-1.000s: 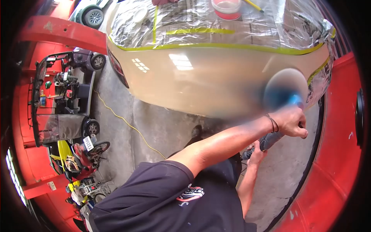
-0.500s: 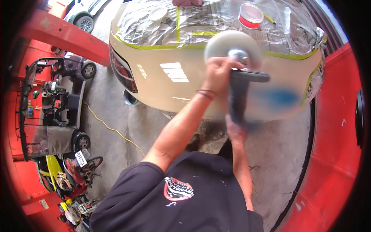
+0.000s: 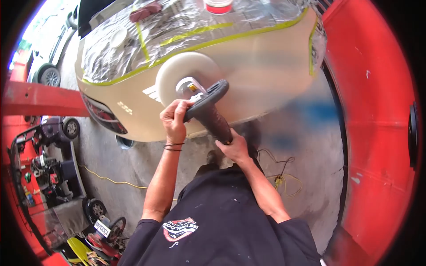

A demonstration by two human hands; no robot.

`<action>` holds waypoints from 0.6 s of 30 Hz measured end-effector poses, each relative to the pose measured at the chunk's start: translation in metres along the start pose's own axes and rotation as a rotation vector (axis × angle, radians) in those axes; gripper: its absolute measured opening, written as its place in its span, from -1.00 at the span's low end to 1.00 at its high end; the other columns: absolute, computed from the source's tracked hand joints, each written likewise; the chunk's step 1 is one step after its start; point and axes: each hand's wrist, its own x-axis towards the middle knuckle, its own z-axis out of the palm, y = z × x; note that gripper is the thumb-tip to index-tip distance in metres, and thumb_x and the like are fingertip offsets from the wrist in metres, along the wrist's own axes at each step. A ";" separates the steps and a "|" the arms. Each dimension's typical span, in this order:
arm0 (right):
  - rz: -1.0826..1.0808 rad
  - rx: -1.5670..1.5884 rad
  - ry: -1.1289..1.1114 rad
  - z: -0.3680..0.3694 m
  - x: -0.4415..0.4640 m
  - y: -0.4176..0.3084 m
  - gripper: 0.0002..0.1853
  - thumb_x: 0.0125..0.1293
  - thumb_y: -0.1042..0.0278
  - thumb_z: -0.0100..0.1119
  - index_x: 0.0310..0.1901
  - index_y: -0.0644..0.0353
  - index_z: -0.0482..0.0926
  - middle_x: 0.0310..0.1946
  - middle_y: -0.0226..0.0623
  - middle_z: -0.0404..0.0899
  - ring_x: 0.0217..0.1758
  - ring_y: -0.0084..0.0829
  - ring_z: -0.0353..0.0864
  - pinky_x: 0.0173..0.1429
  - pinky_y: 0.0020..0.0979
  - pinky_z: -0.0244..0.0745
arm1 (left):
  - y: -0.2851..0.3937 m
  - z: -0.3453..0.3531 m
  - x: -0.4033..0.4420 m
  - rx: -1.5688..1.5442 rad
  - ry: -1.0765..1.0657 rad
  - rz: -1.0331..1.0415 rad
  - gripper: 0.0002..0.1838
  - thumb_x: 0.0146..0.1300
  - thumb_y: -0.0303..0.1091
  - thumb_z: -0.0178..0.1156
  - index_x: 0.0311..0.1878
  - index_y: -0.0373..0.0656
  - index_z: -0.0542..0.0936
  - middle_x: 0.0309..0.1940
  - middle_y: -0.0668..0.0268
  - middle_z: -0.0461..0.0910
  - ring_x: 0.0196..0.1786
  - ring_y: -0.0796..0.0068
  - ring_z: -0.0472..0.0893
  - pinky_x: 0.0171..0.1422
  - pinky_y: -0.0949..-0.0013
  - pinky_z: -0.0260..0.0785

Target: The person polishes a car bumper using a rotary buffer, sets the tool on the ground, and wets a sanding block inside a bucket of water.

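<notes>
Head view: the polisher (image 3: 212, 123) sits at the tan bumper (image 3: 266, 66), its white pad (image 3: 166, 77) facing it; touching or not, I cannot tell. It looks fairly heavy and stiff, the pad softer, best held at both ends: the left hand (image 3: 175, 117) curls its fingers around the front handle (image 3: 217, 91), the right hand (image 3: 235, 146) wraps the rear. The shirt (image 3: 222, 221) reads REYNALDOS CAR CARE.

Top edge cuts off red tub (image 3: 218, 8). White pad (image 3: 186, 65) hides panel (image 3: 262, 62) behind it. Blue smear (image 3: 322, 111) is blurred, unidentifiable.
</notes>
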 end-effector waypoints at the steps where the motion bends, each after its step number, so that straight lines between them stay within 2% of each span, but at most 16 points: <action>1: 0.013 0.006 0.015 -0.017 0.000 0.007 -0.35 0.26 0.06 0.72 0.31 0.19 0.76 0.02 0.04 0.93 0.14 -0.05 0.96 0.25 -0.10 0.78 | 0.001 0.022 0.001 0.039 -0.034 -0.005 -0.64 0.77 -0.28 0.23 -0.07 -0.35 0.87 -0.32 0.35 0.75 -0.39 0.67 0.59 -0.32 0.51 0.40; 3: 0.081 0.135 -0.037 -0.053 0.003 0.021 -0.33 0.25 0.09 0.77 0.33 0.21 0.76 0.06 -0.12 0.94 0.13 -0.28 0.92 0.29 -0.19 0.74 | 0.006 0.069 0.006 0.096 -0.080 -0.016 -0.66 0.78 -0.30 0.23 -0.04 -0.33 0.88 -0.33 0.40 0.73 -0.38 0.69 0.58 -0.31 0.51 0.40; 4: 0.088 0.144 -0.027 -0.067 0.005 0.029 -0.33 0.25 0.09 0.77 0.33 0.21 0.76 0.06 -0.12 0.94 0.13 -0.28 0.92 0.29 -0.19 0.74 | 0.005 0.089 0.011 0.107 -0.129 -0.020 -0.68 0.76 -0.29 0.25 -0.03 -0.29 0.88 -0.33 0.43 0.74 -0.37 0.71 0.58 -0.30 0.51 0.40; 6: 0.158 0.209 0.058 -0.092 0.012 0.046 -0.32 0.17 -0.06 0.79 0.25 0.13 0.83 -0.03 -0.18 0.95 0.08 -0.28 0.94 0.27 -0.20 0.74 | 0.005 0.136 0.024 0.181 -0.189 0.025 -0.70 0.74 -0.28 0.27 -0.02 -0.26 0.89 -0.32 0.46 0.74 -0.35 0.73 0.55 -0.27 0.51 0.39; 7: 0.115 0.249 0.110 -0.102 0.019 0.058 -0.40 0.19 0.01 0.78 0.18 0.18 0.86 -0.05 -0.19 0.95 0.04 -0.31 0.94 0.23 -0.20 0.74 | 0.004 0.161 0.029 0.178 -0.226 0.039 -0.71 0.73 -0.29 0.28 -0.02 -0.26 0.89 -0.32 0.47 0.75 -0.33 0.74 0.54 -0.24 0.51 0.38; 9: 0.143 0.278 0.145 -0.122 0.028 0.078 -0.43 0.21 0.03 0.76 0.16 0.20 0.86 -0.07 -0.18 0.95 0.02 -0.32 0.93 0.21 -0.20 0.73 | 0.005 0.212 0.042 0.187 -0.293 0.054 -0.71 0.70 -0.31 0.28 -0.03 -0.28 0.90 -0.33 0.47 0.76 -0.26 0.76 0.54 -0.15 0.52 0.38; 10: 0.163 0.296 0.177 -0.131 0.034 0.087 -0.45 0.23 0.05 0.75 0.15 0.22 0.86 -0.08 -0.18 0.95 0.00 -0.33 0.93 0.19 -0.21 0.73 | 0.008 0.236 0.049 0.202 -0.329 0.043 -0.76 0.62 -0.35 0.33 -0.06 -0.30 0.89 -0.30 0.29 0.87 -0.20 0.62 0.75 -0.03 0.37 0.61; 11: 0.121 0.335 0.252 -0.139 0.038 0.097 -0.55 0.27 0.13 0.71 0.07 0.26 0.86 -0.18 -0.24 0.92 -0.11 -0.39 0.89 0.06 -0.22 0.72 | 0.001 0.264 0.054 0.126 -0.334 0.056 -0.76 0.61 -0.32 0.36 -0.06 -0.29 0.90 -0.35 0.26 0.86 -0.24 0.62 0.74 -0.08 0.34 0.61; 12: 0.124 0.350 0.222 -0.164 0.046 0.105 -0.55 0.27 0.13 0.71 0.07 0.26 0.86 -0.18 -0.24 0.92 -0.11 -0.39 0.89 0.06 -0.22 0.72 | -0.001 0.309 0.060 0.196 -0.369 0.092 -0.75 0.60 -0.29 0.39 -0.08 -0.29 0.89 -0.40 0.19 0.83 -0.29 0.63 0.74 -0.15 0.32 0.60; 14: 0.187 0.448 0.272 -0.204 0.051 0.108 -0.66 0.28 0.21 0.70 -0.04 0.23 0.85 -0.26 -0.36 0.87 -0.25 -0.42 0.82 -0.07 -0.23 0.68 | -0.016 0.354 0.065 0.203 -0.401 0.109 -0.73 0.61 -0.27 0.40 -0.16 -0.29 0.86 -0.51 0.13 0.73 -0.39 0.58 0.70 -0.24 0.24 0.57; 15: 0.171 0.442 0.321 -0.214 0.055 0.121 -0.74 0.30 0.25 0.68 -0.11 0.19 0.83 -0.31 -0.42 0.83 -0.32 -0.47 0.77 -0.14 -0.26 0.62 | -0.016 0.372 0.066 0.239 -0.473 0.045 -0.70 0.62 -0.25 0.33 -0.07 -0.28 0.91 -0.43 0.26 0.79 -0.29 0.61 0.70 -0.16 0.28 0.61; 16: 0.154 0.437 0.371 -0.221 0.057 0.134 -0.80 0.32 0.29 0.66 -0.17 0.16 0.81 -0.35 -0.47 0.79 -0.39 -0.51 0.71 -0.22 -0.29 0.57 | -0.030 0.392 0.067 0.243 -0.487 0.109 -0.72 0.60 -0.26 0.35 -0.08 -0.27 0.91 -0.45 0.27 0.78 -0.31 0.61 0.69 -0.18 0.28 0.61; 17: 0.221 0.516 0.358 -0.232 0.056 0.134 -0.83 0.34 0.31 0.65 -0.21 0.12 0.79 -0.37 -0.48 0.77 -0.42 -0.53 0.68 -0.25 -0.32 0.53 | -0.036 0.410 0.067 0.221 -0.526 0.100 -0.73 0.58 -0.26 0.37 -0.13 -0.28 0.88 -0.49 0.20 0.72 -0.35 0.60 0.67 -0.22 0.25 0.58; 18: 0.292 0.592 0.348 -0.243 0.054 0.132 -0.84 0.35 0.33 0.63 -0.25 0.09 0.77 -0.39 -0.49 0.75 -0.45 -0.55 0.64 -0.29 -0.35 0.50 | -0.046 0.428 0.065 0.216 -0.533 0.181 -0.72 0.55 -0.26 0.40 -0.21 -0.31 0.82 -0.54 0.11 0.62 -0.40 0.54 0.65 -0.28 0.19 0.54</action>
